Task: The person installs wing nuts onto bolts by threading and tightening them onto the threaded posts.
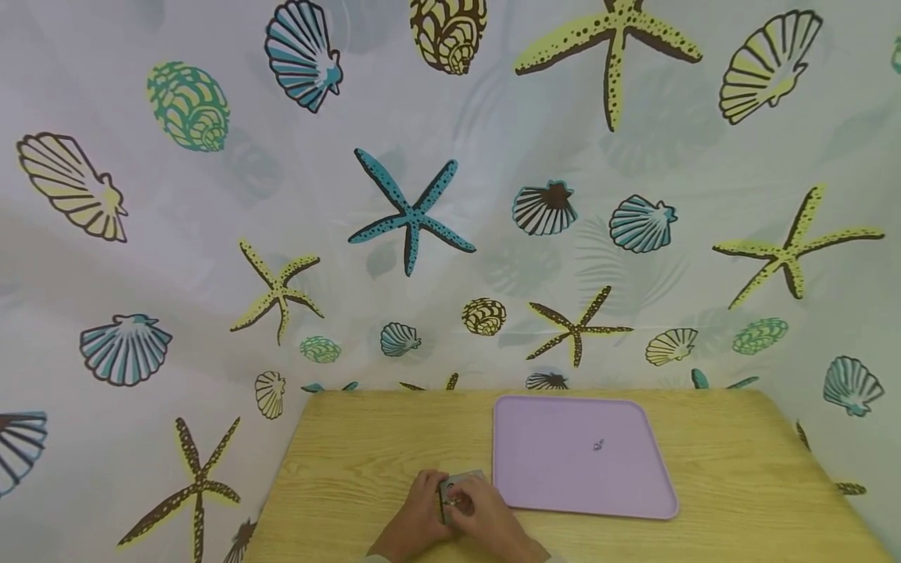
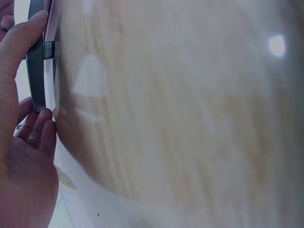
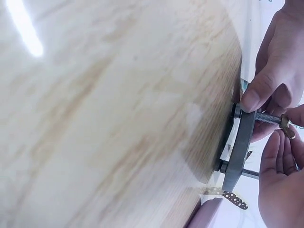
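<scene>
The work looks part done: the plate (image 3: 242, 147) sits between the two hands in front of the person, near the tray (image 1: 549, 473), with two bolts (image 3: 268, 118) through it, and a wing nut (image 3: 287, 127) is at the outer end of one. The left hand (image 1: 418, 512) grasps the plate by its edges, thumb on one and fingers on another; the right hand (image 1: 489, 512) has its fingers pinched on the wing nut. Whether that nut is being run on or taken off cannot be told, but with so much bare thread between it and the plate, most of the turning is probably left. The other bolt shows no nut along its visible length, though its end is hidden by the right hand. A small metal bit (image 1: 597, 445) lies on the tray, well apart from the hands and too small to identify. The tray's left edge is just beside the right hand, so room that way is tight; on the left, wood runs to the side edge of the desk (image 1: 345, 446), giving the left elbow more freedom. Beyond the far edge hangs the curtain (image 1: 493, 141), and the near edge is out of view
</scene>
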### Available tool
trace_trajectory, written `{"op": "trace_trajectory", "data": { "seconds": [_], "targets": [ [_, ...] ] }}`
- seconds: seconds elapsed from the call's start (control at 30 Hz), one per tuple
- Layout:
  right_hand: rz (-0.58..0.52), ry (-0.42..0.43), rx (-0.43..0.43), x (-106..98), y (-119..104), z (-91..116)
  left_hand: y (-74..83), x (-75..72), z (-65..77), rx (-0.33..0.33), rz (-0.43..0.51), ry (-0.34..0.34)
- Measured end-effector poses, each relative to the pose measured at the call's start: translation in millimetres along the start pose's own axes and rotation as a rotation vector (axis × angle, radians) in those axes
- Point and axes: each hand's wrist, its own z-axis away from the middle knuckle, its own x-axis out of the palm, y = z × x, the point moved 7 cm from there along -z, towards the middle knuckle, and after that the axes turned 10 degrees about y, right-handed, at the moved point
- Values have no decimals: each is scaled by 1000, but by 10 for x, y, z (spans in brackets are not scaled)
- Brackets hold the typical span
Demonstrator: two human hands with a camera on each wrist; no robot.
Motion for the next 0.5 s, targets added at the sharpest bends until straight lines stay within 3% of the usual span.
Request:
{"op": "trace_trajectory", "data": {
  "seconds": [0.33,0.5],
  "targets": [
    [52,31,15,33,2,29,-19,3,-4,4,11,6],
    [25,-3,57,33,-9,36,-21,12,-4,-23,17,-11]
  ]
}}
